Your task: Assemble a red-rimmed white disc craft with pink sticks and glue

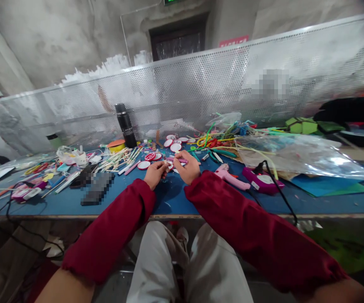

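Over the blue table, my left hand (156, 173) and my right hand (188, 168) are close together. The fingers of the left are pinched, and what sits at their tips is too small to name. My right hand is closed on a pinkish-purple stick-like piece (182, 160). Round red-and-white badge-like discs (150, 157) lie just beyond the hands, several of them pale side up. A pink glue gun (232, 179) rests to the right of my right hand, apart from it.
A black bottle (125, 125) stands at the back. Thin sticks (119, 160) lie left of the hands, near a dark phone-like slab (97, 189). At right are pliers (214, 156), a purple box with a cable (260, 181) and plastic sheeting (314, 158). A perforated metal screen (185, 92) runs behind.
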A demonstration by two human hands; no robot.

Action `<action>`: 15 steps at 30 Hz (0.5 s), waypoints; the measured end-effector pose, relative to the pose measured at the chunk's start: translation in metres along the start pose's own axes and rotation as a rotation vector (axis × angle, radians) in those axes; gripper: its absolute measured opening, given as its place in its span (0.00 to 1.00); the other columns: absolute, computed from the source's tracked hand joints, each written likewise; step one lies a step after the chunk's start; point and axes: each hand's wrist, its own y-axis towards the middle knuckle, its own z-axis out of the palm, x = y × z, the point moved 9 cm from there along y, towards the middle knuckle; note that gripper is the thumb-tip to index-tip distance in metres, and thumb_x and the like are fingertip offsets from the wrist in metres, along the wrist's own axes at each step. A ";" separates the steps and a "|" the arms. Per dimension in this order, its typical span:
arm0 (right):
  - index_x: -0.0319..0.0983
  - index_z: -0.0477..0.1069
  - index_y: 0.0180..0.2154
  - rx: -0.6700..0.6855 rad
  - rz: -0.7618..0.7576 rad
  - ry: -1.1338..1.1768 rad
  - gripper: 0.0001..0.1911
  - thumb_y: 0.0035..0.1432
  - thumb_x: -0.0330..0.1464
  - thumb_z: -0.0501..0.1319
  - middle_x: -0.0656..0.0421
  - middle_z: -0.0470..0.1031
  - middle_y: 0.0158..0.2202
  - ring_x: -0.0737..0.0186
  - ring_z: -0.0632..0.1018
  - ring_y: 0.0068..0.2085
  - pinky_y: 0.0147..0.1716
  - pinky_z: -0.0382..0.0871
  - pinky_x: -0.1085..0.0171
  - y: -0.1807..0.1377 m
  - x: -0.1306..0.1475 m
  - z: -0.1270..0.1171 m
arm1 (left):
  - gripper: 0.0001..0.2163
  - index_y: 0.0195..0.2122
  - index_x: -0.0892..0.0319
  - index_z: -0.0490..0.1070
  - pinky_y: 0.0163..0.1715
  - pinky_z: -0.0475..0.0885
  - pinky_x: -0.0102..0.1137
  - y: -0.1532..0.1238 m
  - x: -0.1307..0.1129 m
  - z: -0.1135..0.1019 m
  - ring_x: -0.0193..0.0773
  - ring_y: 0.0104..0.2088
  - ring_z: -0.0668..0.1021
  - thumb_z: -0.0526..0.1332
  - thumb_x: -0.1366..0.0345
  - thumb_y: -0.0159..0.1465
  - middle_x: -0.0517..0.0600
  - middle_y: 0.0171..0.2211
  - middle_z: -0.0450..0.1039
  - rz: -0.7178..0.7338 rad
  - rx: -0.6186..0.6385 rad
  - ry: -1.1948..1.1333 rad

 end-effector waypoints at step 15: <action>0.42 0.68 0.29 -0.001 -0.011 0.008 0.05 0.58 0.33 0.57 0.61 0.71 0.27 0.63 0.72 0.30 0.33 0.64 0.64 0.000 0.001 -0.001 | 0.15 0.26 0.61 0.68 0.18 0.59 0.24 0.000 0.000 0.001 0.27 0.18 0.65 0.64 0.53 0.56 0.43 0.20 0.64 -0.006 0.003 -0.005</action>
